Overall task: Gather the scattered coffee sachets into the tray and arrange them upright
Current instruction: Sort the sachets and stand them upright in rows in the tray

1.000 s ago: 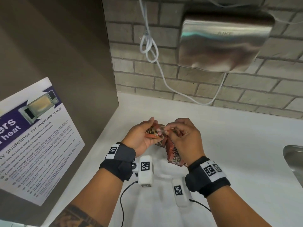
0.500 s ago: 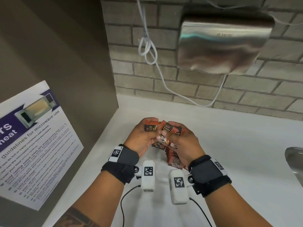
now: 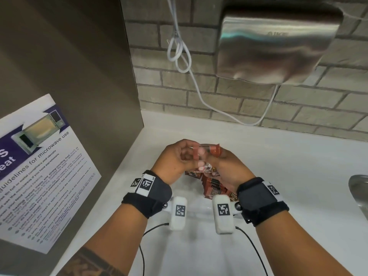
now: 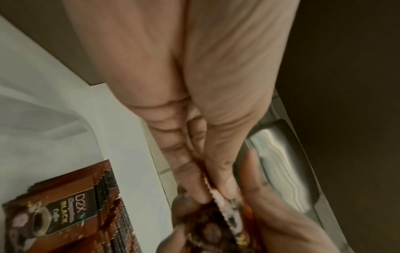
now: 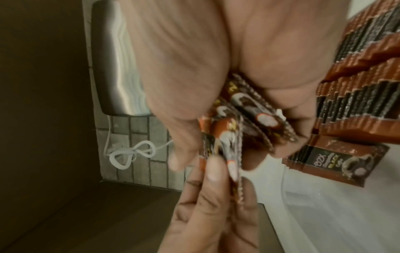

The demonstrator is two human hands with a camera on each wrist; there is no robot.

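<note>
A white bench (image 3: 278,156) fills the lower half of the head view below a brick wall (image 3: 179,92), with a steel hand dryer (image 3: 274,42) at upper right and a microwave poster (image 3: 39,166) at left. At lower centre, a row of brown coffee sachets (image 3: 214,189) stands packed together in a clear tray (image 3: 199,211), just below the hands. Above it the left hand (image 3: 173,160) and right hand (image 3: 231,168) meet, each grip closed on a small bunch of loose sachets (image 5: 238,123) held between curled fingers and thumb.
</note>
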